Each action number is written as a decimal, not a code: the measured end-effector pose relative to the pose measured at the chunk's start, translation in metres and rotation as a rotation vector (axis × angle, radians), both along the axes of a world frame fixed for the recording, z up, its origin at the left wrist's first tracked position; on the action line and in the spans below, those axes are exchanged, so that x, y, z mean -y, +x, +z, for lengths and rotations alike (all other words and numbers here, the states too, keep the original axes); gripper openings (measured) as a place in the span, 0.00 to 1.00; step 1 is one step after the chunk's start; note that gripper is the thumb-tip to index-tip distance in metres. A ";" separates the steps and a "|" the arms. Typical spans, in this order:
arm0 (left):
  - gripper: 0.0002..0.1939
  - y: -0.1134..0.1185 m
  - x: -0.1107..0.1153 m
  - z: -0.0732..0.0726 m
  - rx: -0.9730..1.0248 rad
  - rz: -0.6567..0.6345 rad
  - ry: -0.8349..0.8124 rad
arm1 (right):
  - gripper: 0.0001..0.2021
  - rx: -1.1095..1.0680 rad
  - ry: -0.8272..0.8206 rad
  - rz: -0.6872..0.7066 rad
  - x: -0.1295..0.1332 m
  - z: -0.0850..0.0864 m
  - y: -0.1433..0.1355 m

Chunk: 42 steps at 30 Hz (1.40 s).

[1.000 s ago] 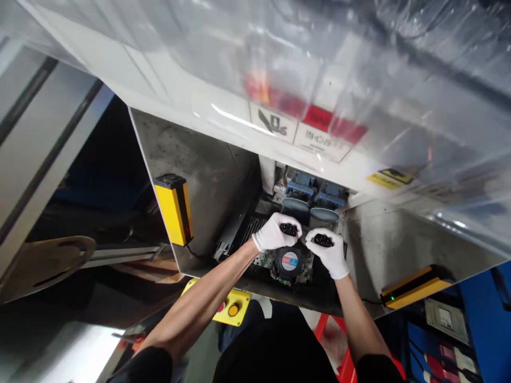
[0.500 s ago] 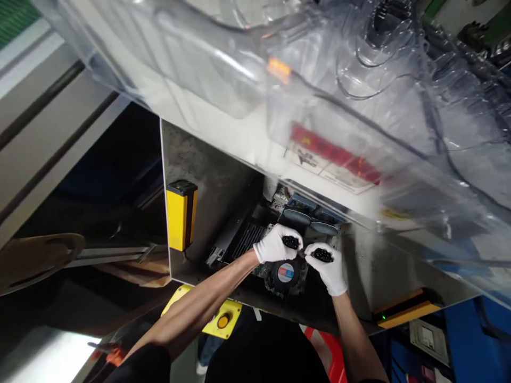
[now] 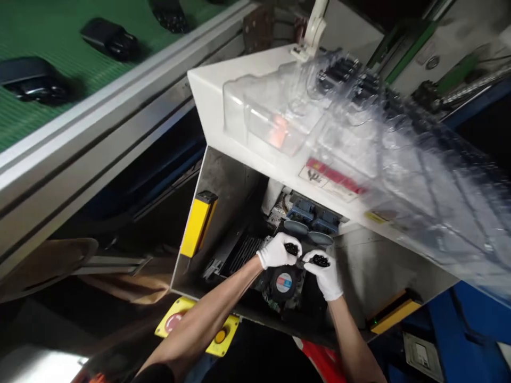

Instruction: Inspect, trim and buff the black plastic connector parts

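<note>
My left hand (image 3: pixel 280 251), in a white glove, is closed around a small glossy black part (image 3: pixel 291 248) with a knobbly surface. A similar black part (image 3: pixel 320 260) is in my right hand (image 3: pixel 326 273), also gloved, with thumb and fingers pinched. The hands are close together inside the machine's open bay, fingertips almost meeting. What lies between the fingertips is too small to make out. Just below them is a round black piece (image 3: pixel 283 282) with a red and blue label. Two grey discs (image 3: pixel 296 227) with blue blocks (image 3: pixel 302 209) stand behind my hands.
Yellow light-curtain bars (image 3: pixel 197 225) flank the bay. A yellow button box (image 3: pixel 220 340) sits under my left forearm. Above hangs a white machine head (image 3: pixel 239 90) with a clear plastic cover (image 3: pixel 351 138). On the left, a green conveyor (image 3: pixel 75 69) carries several black devices (image 3: pixel 109 38).
My view has shifted, bringing the green conveyor into sight at upper left. Both hands keep their black parts at nearly the same place in the bay.
</note>
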<state>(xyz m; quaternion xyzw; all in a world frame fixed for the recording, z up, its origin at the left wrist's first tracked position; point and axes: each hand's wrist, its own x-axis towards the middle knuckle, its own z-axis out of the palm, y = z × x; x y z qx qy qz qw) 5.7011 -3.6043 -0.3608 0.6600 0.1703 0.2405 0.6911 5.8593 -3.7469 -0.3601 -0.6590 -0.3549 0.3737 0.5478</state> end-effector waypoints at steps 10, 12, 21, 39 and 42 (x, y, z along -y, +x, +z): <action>0.09 -0.002 0.000 0.002 -0.027 0.004 0.083 | 0.04 0.062 -0.032 0.041 -0.001 0.015 -0.002; 0.13 -0.004 -0.006 0.005 -0.030 -0.078 0.050 | 0.05 0.058 -0.038 0.030 -0.001 0.016 -0.002; 0.09 0.004 -0.001 -0.015 0.015 -0.039 -0.112 | 0.05 0.067 -0.024 -0.011 0.003 0.000 -0.002; 0.08 -0.004 -0.018 0.050 0.362 0.169 -0.375 | 0.13 0.030 -0.052 -0.064 0.002 -0.008 0.012; 0.17 -0.043 -0.011 0.101 0.533 0.345 -0.580 | 0.14 0.002 -0.052 -0.089 -0.002 -0.004 0.006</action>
